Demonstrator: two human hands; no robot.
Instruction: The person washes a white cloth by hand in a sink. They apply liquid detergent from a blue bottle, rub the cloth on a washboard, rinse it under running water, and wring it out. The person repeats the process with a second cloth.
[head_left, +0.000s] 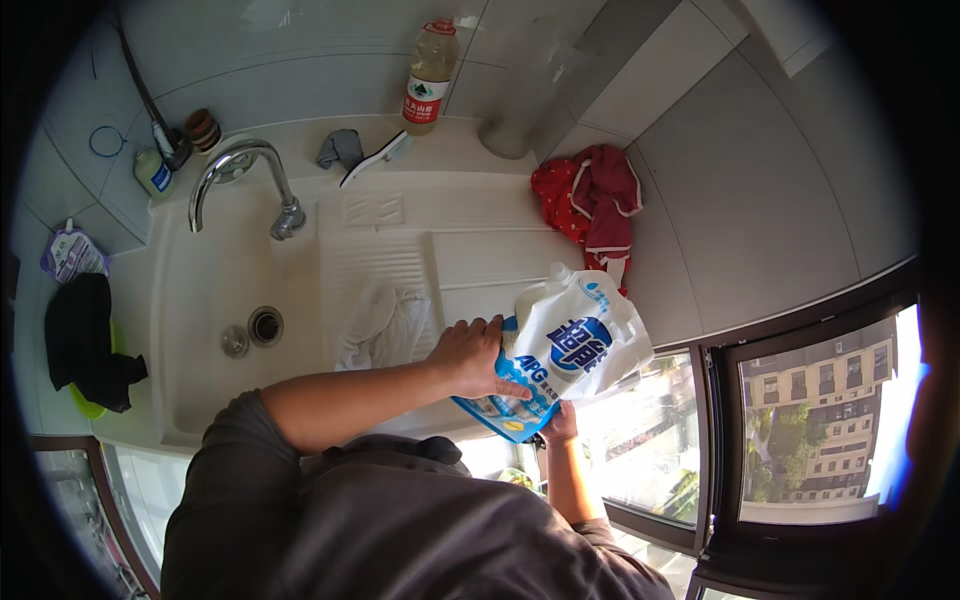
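Observation:
A white and blue laundry detergent refill pouch (577, 337) is tilted over the right side of the sink, its capped-looking spout towards the wall. My left hand (472, 360) grips its blue lower part, thumb across the front. At the pouch's near edge is my right hand (559, 424), partly hidden behind it and holding it from below. White wet-looking cloth (384, 326) lies on the ribbed washboard (382, 259) just left of the pouch. Whether the spout is capped is hard to make out.
A chrome faucet (281, 180) arches over the white basin (202, 300). Along the back ledge stand a large plastic bottle (431, 79), a scrub brush (379, 156) and a grey cloth (341, 148). Red clothes (592, 191) lie at right; a black garment (86, 337) drapes over something green at left.

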